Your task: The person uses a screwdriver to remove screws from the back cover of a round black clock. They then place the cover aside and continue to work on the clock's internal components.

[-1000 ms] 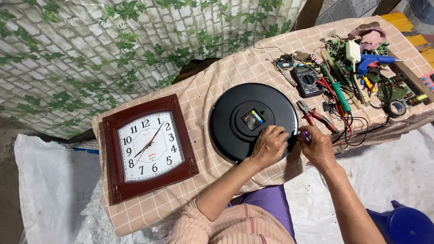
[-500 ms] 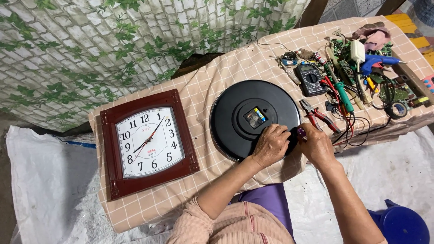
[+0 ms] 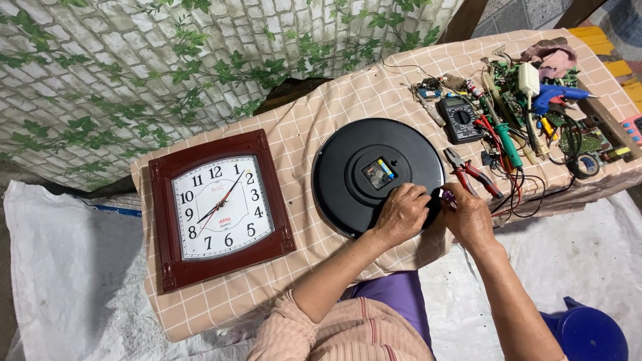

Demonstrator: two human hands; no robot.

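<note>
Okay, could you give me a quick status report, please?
Left hand on round clock rim. Right hand holds purple tool there. Pliers close by.

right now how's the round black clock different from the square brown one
The round black clock lies face down, its back and small movement showing; the square brown clock lies face up, white dial and hands visible. The left hand rests on the black one's rim; the brown one is untouched. Both lie flat on the checked cloth.

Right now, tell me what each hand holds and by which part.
Left hand rests on the black clock back at its lower right rim. Right hand pinches a small purple tool; which part cannot be told.
</note>
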